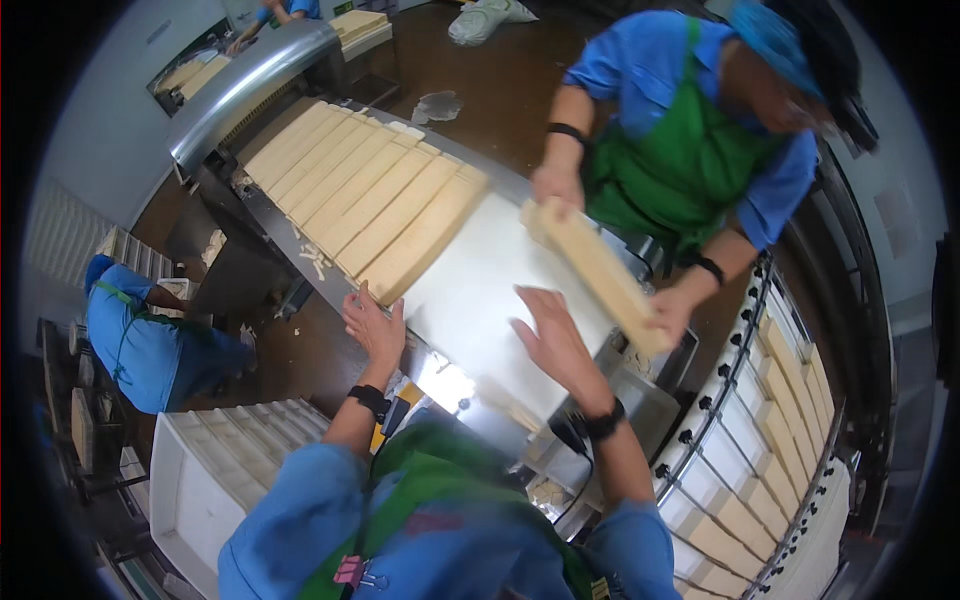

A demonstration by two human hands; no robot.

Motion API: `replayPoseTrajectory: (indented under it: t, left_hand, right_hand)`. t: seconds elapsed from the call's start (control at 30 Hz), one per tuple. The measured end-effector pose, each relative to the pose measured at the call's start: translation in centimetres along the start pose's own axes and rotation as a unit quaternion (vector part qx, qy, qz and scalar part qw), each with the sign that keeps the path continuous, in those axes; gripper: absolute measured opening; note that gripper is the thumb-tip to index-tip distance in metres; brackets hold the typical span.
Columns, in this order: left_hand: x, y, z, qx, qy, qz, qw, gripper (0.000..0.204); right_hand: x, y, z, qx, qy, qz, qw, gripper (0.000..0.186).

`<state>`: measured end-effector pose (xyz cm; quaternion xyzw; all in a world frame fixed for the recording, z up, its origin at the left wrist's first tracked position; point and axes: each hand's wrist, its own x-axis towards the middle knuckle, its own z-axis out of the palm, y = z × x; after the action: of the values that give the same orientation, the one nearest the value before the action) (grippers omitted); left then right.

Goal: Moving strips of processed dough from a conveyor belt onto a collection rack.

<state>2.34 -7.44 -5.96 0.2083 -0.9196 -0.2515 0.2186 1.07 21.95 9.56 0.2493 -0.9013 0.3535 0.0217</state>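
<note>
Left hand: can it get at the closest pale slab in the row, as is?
Likely yes: the left hand is open, right by the near end of the closest pale slab, with nothing visible between. Can't tell whether they already touch.

Slabs (370,200) are being borne in a row on the belt (490,260), its far end being spanned by a hood (255,85). One slab (600,275) is being held over the belt's right side. At right, others are being kept in a rack (708,403); at lower left, a crate (195,490).

Blue sleeves (290,505), a green apron (435,455) with a pink clip (349,570), and 2 black wristbands (606,421) are worn.
</note>
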Motion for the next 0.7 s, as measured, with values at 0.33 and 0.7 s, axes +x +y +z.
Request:
replayPoseTrajectory:
  t: [0.33,0.7]
  left_hand:
    - [6.7,-2.7,1.0,-0.027,-0.141,-0.018,0.990,0.085]
    - [7.6,-0.8,1.3,-0.012,-0.161,-0.054,0.985,0.089]
  right_hand:
    - [28.0,14.5,16.2,-0.155,0.043,0.011,0.987,0.052]
    - [31.8,15.7,18.6,-0.258,-0.032,0.152,0.953,0.048]
